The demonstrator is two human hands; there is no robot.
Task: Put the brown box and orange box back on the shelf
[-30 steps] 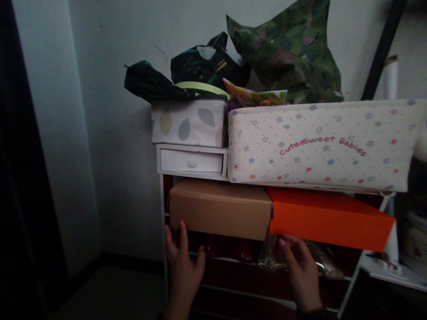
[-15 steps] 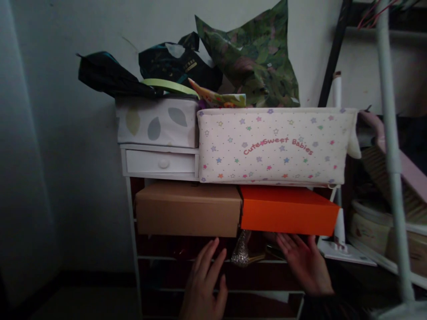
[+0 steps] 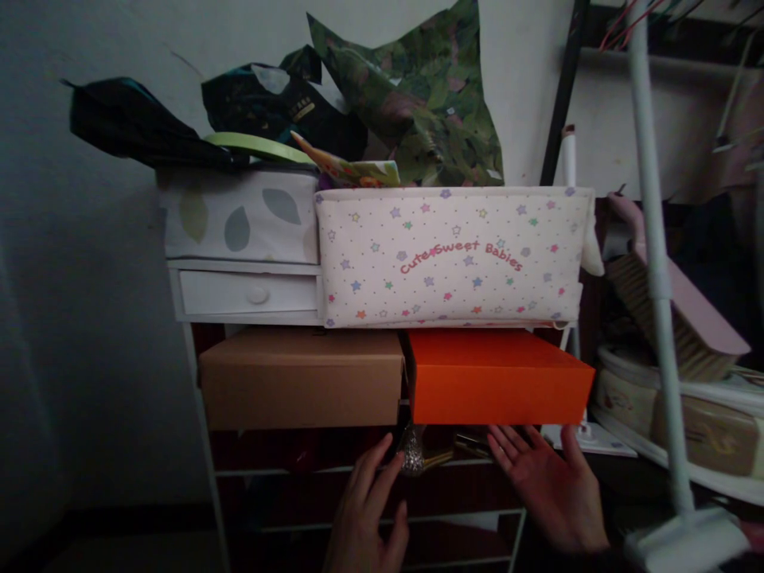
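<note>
Both my hands are raised in front of the lower shelf, palms open with the fingers spread. My left hand [image 3: 364, 509] holds nothing; its fingertips are just left of a glittery sequinned item with a gold-coloured part [image 3: 411, 454]. My right hand [image 3: 546, 493] also holds nothing and sits just below the orange box [image 3: 495, 380]. That box stands next to a brown cardboard box [image 3: 302, 380], and neither hand appears to touch either one.
Above the boxes sit a star-patterned fabric bin [image 3: 450, 255] and a small white drawer [image 3: 247, 292] under a leaf-print box [image 3: 239, 215]. Wrapping paper [image 3: 411, 103] rises behind them. A white pole [image 3: 653, 239] and pink-backed brush [image 3: 674, 306] stand right.
The view has swung right and levelled, so the shelf sits further left in the frame. My right hand has opened wider and dropped away from the orange box.
</note>
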